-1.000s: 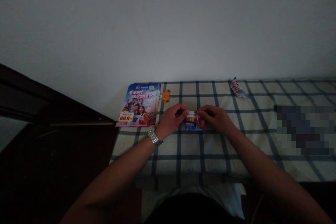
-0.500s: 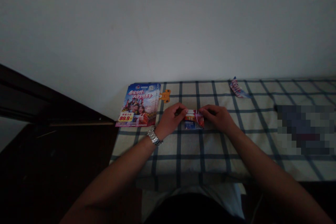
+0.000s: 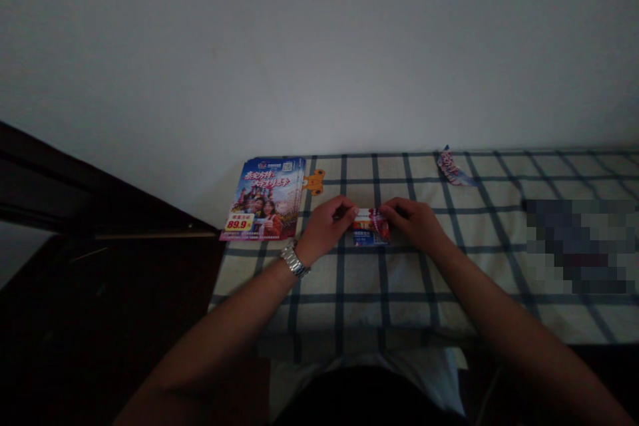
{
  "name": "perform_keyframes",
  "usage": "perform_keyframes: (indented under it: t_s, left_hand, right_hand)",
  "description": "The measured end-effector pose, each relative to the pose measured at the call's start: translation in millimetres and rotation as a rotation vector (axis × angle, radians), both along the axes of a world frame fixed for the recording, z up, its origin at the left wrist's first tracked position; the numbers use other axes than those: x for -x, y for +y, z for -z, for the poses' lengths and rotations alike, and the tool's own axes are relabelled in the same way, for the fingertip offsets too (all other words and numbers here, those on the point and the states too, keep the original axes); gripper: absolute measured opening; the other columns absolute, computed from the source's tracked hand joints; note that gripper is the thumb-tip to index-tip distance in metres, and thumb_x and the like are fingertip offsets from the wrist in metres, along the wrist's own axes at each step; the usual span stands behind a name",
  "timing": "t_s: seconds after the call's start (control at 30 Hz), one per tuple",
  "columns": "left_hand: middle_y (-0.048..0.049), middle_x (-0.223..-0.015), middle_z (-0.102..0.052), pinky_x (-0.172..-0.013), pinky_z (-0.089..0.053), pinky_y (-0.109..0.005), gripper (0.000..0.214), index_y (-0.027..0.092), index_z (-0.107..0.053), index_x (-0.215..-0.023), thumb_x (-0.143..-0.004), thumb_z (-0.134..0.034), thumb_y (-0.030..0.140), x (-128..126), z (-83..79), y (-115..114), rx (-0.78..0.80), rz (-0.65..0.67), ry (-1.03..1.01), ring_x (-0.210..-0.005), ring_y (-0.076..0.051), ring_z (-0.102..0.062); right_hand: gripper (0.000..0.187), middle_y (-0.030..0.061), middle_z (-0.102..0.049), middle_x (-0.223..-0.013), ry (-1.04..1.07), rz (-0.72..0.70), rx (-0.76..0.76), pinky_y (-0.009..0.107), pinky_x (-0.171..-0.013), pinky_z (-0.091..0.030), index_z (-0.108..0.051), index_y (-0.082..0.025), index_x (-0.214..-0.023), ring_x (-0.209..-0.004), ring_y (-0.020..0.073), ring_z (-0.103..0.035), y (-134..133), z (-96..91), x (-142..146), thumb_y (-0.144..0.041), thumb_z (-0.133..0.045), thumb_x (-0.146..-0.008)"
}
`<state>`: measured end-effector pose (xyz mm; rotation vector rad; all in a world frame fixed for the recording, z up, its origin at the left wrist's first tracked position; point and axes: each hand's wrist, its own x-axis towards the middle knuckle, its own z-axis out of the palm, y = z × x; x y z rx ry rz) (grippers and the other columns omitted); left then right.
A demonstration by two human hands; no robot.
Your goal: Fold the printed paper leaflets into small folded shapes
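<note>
Between my hands, just above or on the checked cloth (image 3: 319, 273), is a small folded flyer (image 3: 370, 229) printed in blue, red and white. My left hand (image 3: 333, 223), with a metal watch (image 3: 295, 260) on its wrist, pinches the flyer's upper left edge. On the opposite side my right hand (image 3: 409, 218) grips its upper right corner between thumb and fingers. The fingertips behind the paper are hidden. A stack of flyers (image 3: 264, 200) in the same colours lies left of my left hand.
An orange bear-shaped piece (image 3: 313, 182) lies beside the stack. Farther right, a curled, folded paper (image 3: 452, 168) rests near the wall (image 3: 319, 53). A dark blurred-out object (image 3: 584, 246) is at the right. The cloth's front edge hangs down close to my body.
The folded flyer has shifted very slightly between my fingers and its upper edge looks a bit flatter. Both hands keep their pinch in nearly the same place.
</note>
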<state>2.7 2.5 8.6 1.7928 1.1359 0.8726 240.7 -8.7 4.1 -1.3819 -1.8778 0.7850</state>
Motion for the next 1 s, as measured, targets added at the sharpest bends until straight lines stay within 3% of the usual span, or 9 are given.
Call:
perform_keyframes:
  t_s: [0.2,0.33,0.57,0.77,1.0]
  left_hand:
    - [-0.0031,-0.094,-0.071,-0.076,-0.052,-0.028,0.029,0.019,-0.067,-0.100,-0.101,-0.053,0.044,0.8,0.9,-0.4,-0.059,0.002,0.007,-0.085,-0.018,-0.067]
    - [-0.0053,-0.112,-0.068,-0.088,-0.055,-0.030,0.024,0.022,-0.063,-0.120,-0.103,-0.048,0.031,1.8,2.2,-1.5,-0.122,0.018,-0.034,-0.098,-0.018,-0.067]
    - [-0.0050,-0.109,-0.064,-0.091,-0.056,-0.032,0.021,0.022,-0.068,-0.110,-0.096,-0.055,0.014,2.9,1.7,-0.4,-0.268,0.057,0.028,-0.099,-0.017,-0.064]
    - [-0.0044,-0.106,-0.065,-0.093,-0.055,-0.033,0.019,0.022,-0.071,-0.106,-0.095,-0.059,0.012,2.9,-1.9,-0.4,-0.370,0.064,0.013,-0.103,-0.017,-0.064]
    - [-0.0048,-0.106,-0.069,-0.089,-0.058,-0.031,0.015,0.021,-0.069,-0.105,-0.096,-0.059,0.016,2.8,2.8,-0.1,-0.275,0.049,-0.063,-0.099,-0.017,-0.068]
  right_hand:
    - [0.032,0.0034,-0.077,-0.081,0.049,0.032,0.041,0.030,-0.063,-0.052,-0.077,-0.022,-0.092,-0.071,0.0204,-0.069,2.0,0.3,-1.6,-0.049,-0.061,-0.095]
    - [0.031,0.0044,-0.079,-0.084,0.077,0.084,0.043,0.031,-0.065,-0.054,-0.079,-0.022,-0.094,-0.075,0.0221,-0.071,3.7,-1.7,-2.5,-0.049,-0.063,-0.094]
    - [0.035,0.0053,-0.080,-0.088,0.094,0.070,0.035,0.033,-0.071,-0.056,-0.080,-0.021,-0.096,-0.080,0.0236,-0.072,3.9,-0.4,-2.7,-0.051,-0.062,-0.094]
    - [0.033,0.0044,-0.081,-0.091,0.089,0.054,0.062,0.033,-0.072,-0.054,-0.081,-0.022,-0.099,-0.082,0.0237,-0.073,4.7,1.2,-2.6,-0.049,-0.061,-0.094]
    - [0.030,0.0045,-0.081,-0.094,0.173,0.036,0.095,0.033,-0.075,-0.054,-0.080,-0.022,-0.101,-0.087,0.0242,-0.074,4.9,3.5,-3.0,-0.044,-0.060,-0.095]
